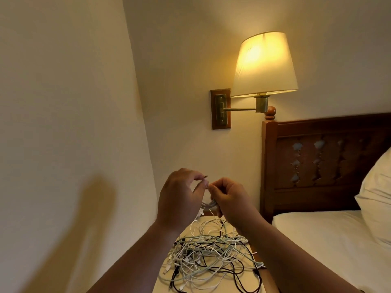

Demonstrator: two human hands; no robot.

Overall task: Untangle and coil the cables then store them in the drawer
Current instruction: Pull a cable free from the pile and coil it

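We're in a bedroom: along the right of the frame runs a bed (330, 240) in white sheets, with a pillow (376, 197) and a carved wooden headboard (317, 161). Upper centre, a lit swing-arm wall lamp (263, 64) glows on cream walls, and a bedside table (213, 279) sits at bottom centre.

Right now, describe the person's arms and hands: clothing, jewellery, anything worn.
The left hand and right hand are bare, ungloved. Both forearms are uncovered to the frame's edge: no sleeve, watch or bracelet in view. No ring shows on the fingers.
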